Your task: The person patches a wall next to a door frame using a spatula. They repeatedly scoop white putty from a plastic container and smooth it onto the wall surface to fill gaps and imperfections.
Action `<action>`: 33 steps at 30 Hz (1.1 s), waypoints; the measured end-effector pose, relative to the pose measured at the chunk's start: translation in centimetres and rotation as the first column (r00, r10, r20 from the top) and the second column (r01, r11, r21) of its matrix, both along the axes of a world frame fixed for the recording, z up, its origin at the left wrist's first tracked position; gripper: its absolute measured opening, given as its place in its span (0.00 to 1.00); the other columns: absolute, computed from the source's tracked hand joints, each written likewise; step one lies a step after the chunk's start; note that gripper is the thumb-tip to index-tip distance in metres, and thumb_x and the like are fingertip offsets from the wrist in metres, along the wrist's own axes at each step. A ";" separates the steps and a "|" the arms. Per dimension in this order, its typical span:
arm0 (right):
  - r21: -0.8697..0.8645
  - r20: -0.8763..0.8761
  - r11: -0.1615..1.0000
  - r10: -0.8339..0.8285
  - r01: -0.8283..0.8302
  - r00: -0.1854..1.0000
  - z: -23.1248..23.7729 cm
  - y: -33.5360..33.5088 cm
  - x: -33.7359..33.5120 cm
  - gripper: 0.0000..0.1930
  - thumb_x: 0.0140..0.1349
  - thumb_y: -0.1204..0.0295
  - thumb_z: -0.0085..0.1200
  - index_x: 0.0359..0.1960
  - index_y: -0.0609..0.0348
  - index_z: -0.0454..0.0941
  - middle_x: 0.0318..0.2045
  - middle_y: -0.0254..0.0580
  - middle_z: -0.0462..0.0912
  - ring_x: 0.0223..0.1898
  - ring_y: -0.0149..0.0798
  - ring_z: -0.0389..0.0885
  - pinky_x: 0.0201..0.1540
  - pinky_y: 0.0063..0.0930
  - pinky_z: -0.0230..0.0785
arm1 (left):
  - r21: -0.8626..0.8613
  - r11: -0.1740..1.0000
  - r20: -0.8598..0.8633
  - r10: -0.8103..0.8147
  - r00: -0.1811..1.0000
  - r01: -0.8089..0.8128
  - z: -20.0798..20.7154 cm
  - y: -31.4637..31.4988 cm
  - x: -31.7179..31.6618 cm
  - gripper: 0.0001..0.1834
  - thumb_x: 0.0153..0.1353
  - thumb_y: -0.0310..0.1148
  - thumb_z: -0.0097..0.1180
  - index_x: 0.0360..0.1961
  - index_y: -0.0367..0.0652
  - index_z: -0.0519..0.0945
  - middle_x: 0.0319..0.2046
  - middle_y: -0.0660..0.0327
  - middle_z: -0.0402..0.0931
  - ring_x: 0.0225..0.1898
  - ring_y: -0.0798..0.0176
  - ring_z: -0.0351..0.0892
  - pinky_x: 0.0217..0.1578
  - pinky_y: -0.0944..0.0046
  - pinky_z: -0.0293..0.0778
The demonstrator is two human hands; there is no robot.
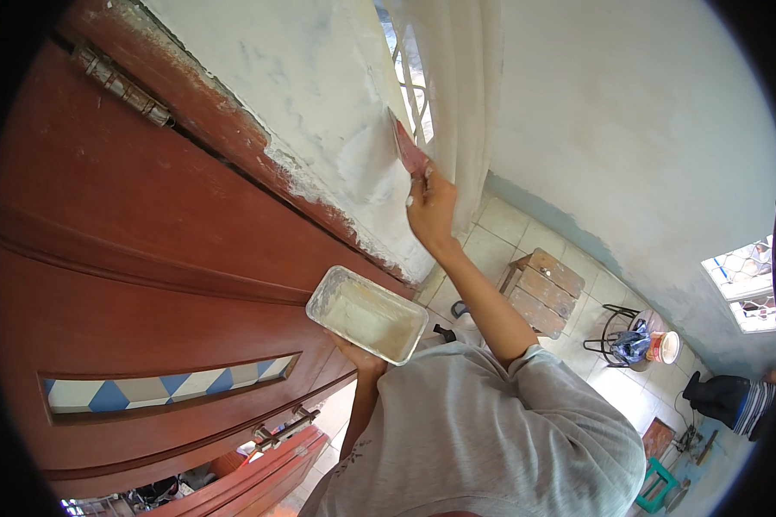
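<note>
Head view: tray hides most of left hand.

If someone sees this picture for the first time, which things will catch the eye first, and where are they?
First, the right hand at upper centre, pressing a reddish scraper blade against the patchy white wall. Just below it, the left hand holds up a shallow rectangular tray smeared with pale paste. The large red-brown door fills the whole left side, beside the wall.
</note>
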State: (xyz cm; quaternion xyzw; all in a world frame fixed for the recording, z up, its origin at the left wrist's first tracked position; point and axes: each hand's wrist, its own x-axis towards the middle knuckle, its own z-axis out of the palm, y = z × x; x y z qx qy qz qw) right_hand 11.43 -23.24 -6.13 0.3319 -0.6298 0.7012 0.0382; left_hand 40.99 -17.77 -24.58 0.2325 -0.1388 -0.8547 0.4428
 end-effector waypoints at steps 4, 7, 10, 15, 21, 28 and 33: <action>0.067 -0.046 0.996 0.064 -0.061 0.997 0.4 0.7 4.1 0.19 0.72 0.80 0.51 0.64 0.61 0.78 0.26 0.55 0.76 0.22 0.34 0.71 0.28 0.30 0.68 | 0.016 1.000 -0.028 0.018 0.999 -0.018 0.1 0.3 -0.3 0.48 0.70 0.76 0.28 0.79 0.53 0.56 0.77 0.58 0.55 0.75 0.47 0.58 0.75 0.43 0.55; 0.011 -0.129 0.981 0.194 -0.194 0.972 0.4 2.6 6.1 0.24 0.71 0.81 0.51 0.68 0.58 0.75 0.41 0.63 0.85 0.30 0.47 0.85 0.36 0.32 0.76 | 0.018 1.000 -0.029 0.021 0.999 -0.020 -0.7 0.1 -0.7 0.48 0.70 0.76 0.27 0.79 0.53 0.56 0.77 0.58 0.55 0.75 0.47 0.59 0.75 0.44 0.55; -0.099 -0.218 0.987 0.101 -0.125 0.971 0.8 2.2 5.2 0.25 0.70 0.83 0.53 0.68 0.58 0.74 0.42 0.61 0.86 0.30 0.48 0.85 0.35 0.32 0.76 | -0.002 1.000 -0.032 0.000 0.999 0.000 -2.0 -0.1 0.1 0.48 0.71 0.75 0.26 0.79 0.53 0.57 0.77 0.58 0.55 0.75 0.47 0.58 0.75 0.44 0.55; -0.024 -0.197 1.000 0.001 -0.006 0.980 3.6 -0.1 2.1 0.34 0.66 0.83 0.55 0.75 0.56 0.66 0.50 0.66 0.83 0.34 0.54 0.88 0.37 0.40 0.78 | -0.109 0.994 0.070 0.020 0.997 -0.013 -0.9 0.4 -0.5 0.47 0.72 0.74 0.26 0.79 0.53 0.57 0.77 0.58 0.56 0.75 0.47 0.58 0.75 0.44 0.54; 0.076 -0.280 0.981 0.191 -0.177 0.941 4.3 -1.5 6.4 0.43 0.60 0.82 0.57 0.78 0.58 0.54 0.64 0.75 0.71 0.43 0.64 0.86 0.47 0.46 0.82 | 0.015 1.000 0.004 0.017 1.000 -0.017 -0.2 -0.1 -0.3 0.47 0.72 0.74 0.26 0.79 0.53 0.57 0.78 0.58 0.55 0.76 0.47 0.57 0.75 0.44 0.54; -0.007 -0.171 0.966 0.254 -0.259 0.952 2.9 4.0 4.8 0.28 0.64 0.82 0.55 0.68 0.60 0.72 0.45 0.60 0.86 0.31 0.45 0.83 0.39 0.33 0.77 | 0.018 0.999 -0.060 -0.026 0.998 0.027 -1.1 -0.4 -0.4 0.48 0.70 0.75 0.27 0.79 0.53 0.56 0.77 0.58 0.55 0.76 0.47 0.57 0.75 0.42 0.55; -0.028 -0.105 0.999 -0.036 0.033 0.994 3.9 0.6 0.6 0.19 0.68 0.82 0.53 0.60 0.64 0.80 0.23 0.55 0.78 0.20 0.34 0.67 0.26 0.31 0.66 | 0.020 0.999 -0.008 -0.033 0.999 0.034 -0.8 -0.5 -0.4 0.48 0.71 0.75 0.27 0.79 0.53 0.56 0.78 0.58 0.55 0.76 0.47 0.57 0.75 0.43 0.54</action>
